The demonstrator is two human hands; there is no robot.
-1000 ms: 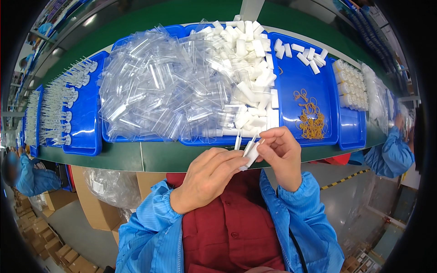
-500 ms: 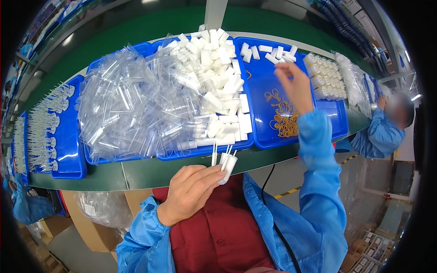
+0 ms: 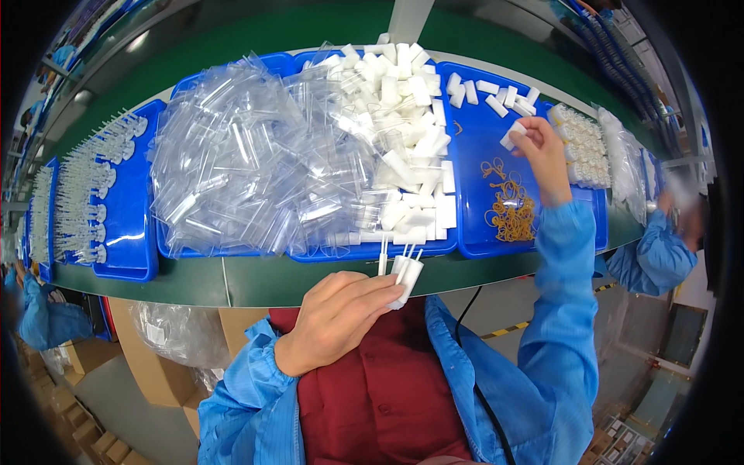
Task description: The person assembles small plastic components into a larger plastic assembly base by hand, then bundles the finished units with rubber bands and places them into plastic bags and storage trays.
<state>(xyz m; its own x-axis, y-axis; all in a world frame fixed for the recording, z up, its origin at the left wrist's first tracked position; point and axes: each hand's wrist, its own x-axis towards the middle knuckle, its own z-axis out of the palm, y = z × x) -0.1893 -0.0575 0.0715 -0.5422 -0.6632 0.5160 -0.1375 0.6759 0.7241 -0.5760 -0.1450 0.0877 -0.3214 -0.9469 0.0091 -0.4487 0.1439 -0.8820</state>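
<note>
Above the table's near edge, my left hand (image 3: 337, 316) is closed around a small bunch of white pronged pieces (image 3: 409, 280), thin white stems pointing up from them. What these pieces are, I cannot make out. Farther right and forward, my right hand (image 3: 549, 159) pinches a small white block (image 3: 512, 136) between thumb and fingers. That hand hovers over the right blue tray (image 3: 473, 225), where several similar white blocks (image 3: 496, 105) lie at the far end. Tan looped bands, like rubber bands (image 3: 513, 215), form a pile nearer to me in this tray.
Clear plastic sleeves (image 3: 256, 163) are heaped in trays at the middle left, beside a pile of white blocks (image 3: 407, 139). Trays of white spiky parts (image 3: 81, 194) stand far left. Bundled white parts (image 3: 580, 147) and plastic bags (image 3: 620, 155) lie right, with a co-worker (image 3: 659, 248) beyond.
My right hand, empty before near the white blocks, now has one pinched and drawn slightly toward me. My left hand keeps its bunch. The whole view has shifted a little.
</note>
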